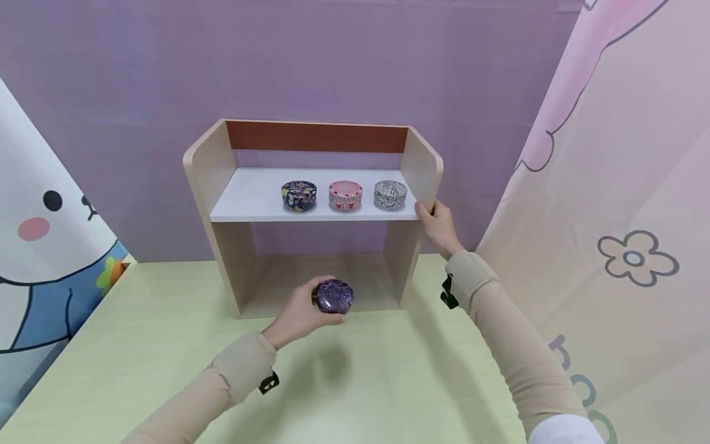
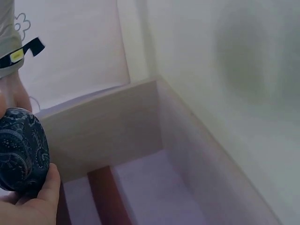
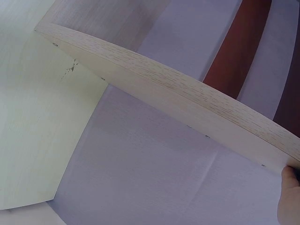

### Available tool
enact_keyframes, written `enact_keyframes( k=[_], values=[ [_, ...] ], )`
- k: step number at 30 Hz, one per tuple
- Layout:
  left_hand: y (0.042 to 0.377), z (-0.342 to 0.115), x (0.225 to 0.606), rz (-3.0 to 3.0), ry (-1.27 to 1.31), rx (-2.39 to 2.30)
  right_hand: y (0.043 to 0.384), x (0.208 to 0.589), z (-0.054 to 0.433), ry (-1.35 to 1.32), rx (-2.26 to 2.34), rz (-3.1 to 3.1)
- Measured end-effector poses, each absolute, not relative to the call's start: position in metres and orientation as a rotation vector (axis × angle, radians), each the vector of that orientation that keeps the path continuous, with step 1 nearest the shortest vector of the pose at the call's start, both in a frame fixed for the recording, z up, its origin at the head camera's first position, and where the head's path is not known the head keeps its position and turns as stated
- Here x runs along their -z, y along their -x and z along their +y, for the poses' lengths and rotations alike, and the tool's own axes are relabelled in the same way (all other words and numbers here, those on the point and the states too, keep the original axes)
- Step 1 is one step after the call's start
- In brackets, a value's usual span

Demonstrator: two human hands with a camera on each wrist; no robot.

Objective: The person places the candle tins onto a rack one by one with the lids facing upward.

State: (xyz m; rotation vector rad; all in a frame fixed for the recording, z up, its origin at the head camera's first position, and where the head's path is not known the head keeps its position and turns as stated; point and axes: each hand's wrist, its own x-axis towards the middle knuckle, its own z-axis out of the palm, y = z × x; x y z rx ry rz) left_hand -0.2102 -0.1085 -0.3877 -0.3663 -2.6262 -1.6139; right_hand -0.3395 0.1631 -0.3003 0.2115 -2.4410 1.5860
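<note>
A round purple tin with a paisley pattern is held in my left hand, before the lower opening of the small wooden shelf. In the left wrist view the same tin looks dark blue, with fingers and thumb around its side. My right hand grips the shelf's right side panel, near the white middle board. On that board stand three patterned tins in a row: a dark floral one, a pink and red one and a black-and-white one.
The shelf stands on a pale green table against a purple backdrop. A brown-red strip crosses its upper back. Printed cloths flank the table, one with a cartoon figure at left, one with a flower outline at right.
</note>
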Motion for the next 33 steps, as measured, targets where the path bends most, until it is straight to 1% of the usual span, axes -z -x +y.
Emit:
enact_keyframes(
  k=[13,20,25,33],
  values=[
    [0.212,-0.141,0.351,-2.667,0.316,1.435,0.339,0.3,0.163,-0.224,-1.581,-2.448],
    [0.213,-0.156,0.326,-2.641,0.32,1.435,0.339,0.3,0.164,-0.243,-1.577,-2.446],
    [0.214,-0.166,0.31,-2.628,0.256,1.432,0.339,0.301,0.165,-0.231,-1.581,-2.447],
    [0.222,-0.183,0.287,-2.619,0.168,1.292,0.335,0.297,0.162,-0.239,-1.593,-2.455]
  ],
)
